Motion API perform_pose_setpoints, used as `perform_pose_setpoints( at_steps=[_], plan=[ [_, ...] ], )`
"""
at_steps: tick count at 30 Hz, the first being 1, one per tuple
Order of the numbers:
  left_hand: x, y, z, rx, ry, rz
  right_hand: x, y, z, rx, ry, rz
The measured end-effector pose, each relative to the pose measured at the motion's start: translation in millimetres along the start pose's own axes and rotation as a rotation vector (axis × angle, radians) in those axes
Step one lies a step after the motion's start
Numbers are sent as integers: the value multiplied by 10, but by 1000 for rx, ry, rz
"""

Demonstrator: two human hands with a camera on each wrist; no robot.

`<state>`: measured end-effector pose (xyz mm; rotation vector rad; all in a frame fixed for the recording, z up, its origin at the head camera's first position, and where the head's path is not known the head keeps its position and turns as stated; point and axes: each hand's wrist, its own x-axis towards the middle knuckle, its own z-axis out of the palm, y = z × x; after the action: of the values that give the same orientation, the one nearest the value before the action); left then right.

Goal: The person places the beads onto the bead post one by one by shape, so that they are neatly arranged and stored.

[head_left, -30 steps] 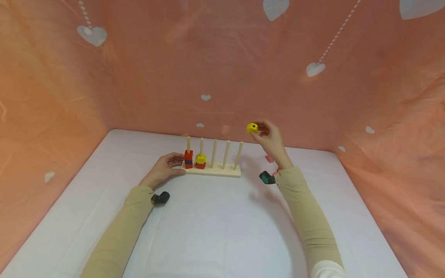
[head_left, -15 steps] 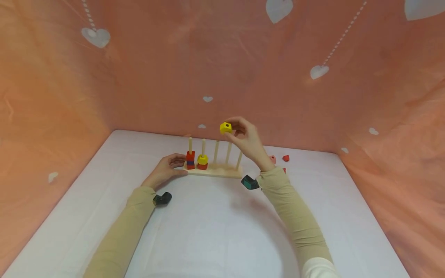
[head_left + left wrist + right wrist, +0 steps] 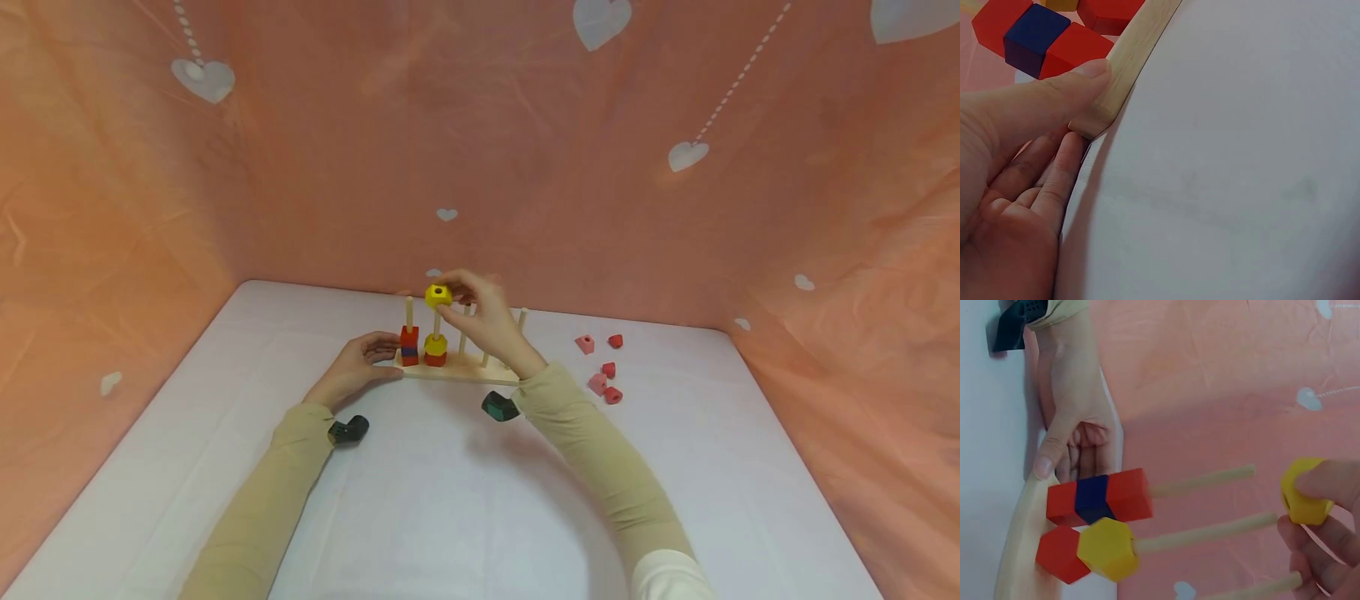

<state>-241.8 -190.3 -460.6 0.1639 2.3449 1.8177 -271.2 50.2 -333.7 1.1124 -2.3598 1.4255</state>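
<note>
My right hand [image 3: 486,321] pinches a yellow faceted bead [image 3: 1300,492] with a hole through it. In the head view the bead is at the top of the second peg from the left; in the right wrist view it sits just off that peg's tip [image 3: 1267,520]. Lower on the same peg, a yellow bead [image 3: 1109,550] rests on a red one [image 3: 1063,555]. The leftmost peg carries a blue cube [image 3: 1036,37] between two red ones. My left hand [image 3: 351,367] holds the left end of the wooden peg stand [image 3: 457,372], thumb along its front edge.
Several loose red and pink beads, including a pink bead [image 3: 586,344] and a red bead [image 3: 612,395], lie on the white table [image 3: 450,508] right of the stand. An orange-pink cloth [image 3: 337,167] with hearts rises behind and at both sides.
My right hand has carried the yellow bead leftward from beyond the stand's right end to the second peg, lowering slightly. The loose beads came into view. My left hand stays on the stand.
</note>
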Motion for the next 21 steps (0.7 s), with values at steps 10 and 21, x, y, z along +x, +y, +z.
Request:
perform_pose_setpoints(
  at_steps=[10,21],
  plan=[
    [-8,9,-2,13,5,3,21,13,113,-62,36,47],
    [6,4,3,34,12,-26,-135,130,318,25,140,172]
  ],
)
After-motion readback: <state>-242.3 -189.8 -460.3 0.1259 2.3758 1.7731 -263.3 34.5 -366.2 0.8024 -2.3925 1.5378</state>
